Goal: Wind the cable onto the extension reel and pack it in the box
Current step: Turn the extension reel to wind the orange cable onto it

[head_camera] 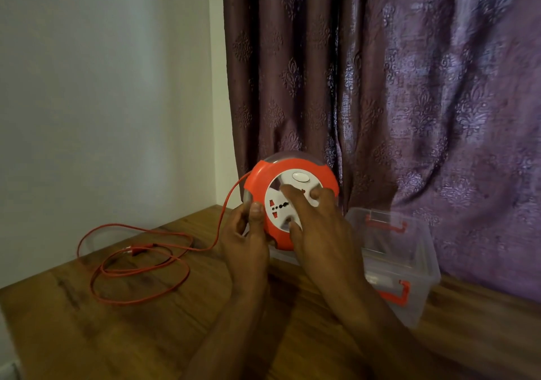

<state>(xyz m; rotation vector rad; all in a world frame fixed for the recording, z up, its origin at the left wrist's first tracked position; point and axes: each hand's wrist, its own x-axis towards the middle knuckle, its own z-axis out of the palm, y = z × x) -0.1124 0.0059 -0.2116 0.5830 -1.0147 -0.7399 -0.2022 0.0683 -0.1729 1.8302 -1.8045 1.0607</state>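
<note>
The round orange extension reel (pixel 260 180) with a white socket face is held up above the wooden table, its face turned toward me. My left hand (pixel 248 239) grips its left rim. My right hand (pixel 319 224) lies on the white centre disc, fingers spread across it. An orange cable (pixel 140 262) leaves the reel's left side and lies in loose loops on the table, with its plug (pixel 131 250) among them. The clear plastic box (pixel 421 262) with orange latches stands open to the right, partly hidden behind my right hand.
The wooden table (pixel 117 335) meets a white wall on the left, and its left edge runs diagonally. A dark purple patterned curtain (pixel 380 86) hangs right behind the reel and box.
</note>
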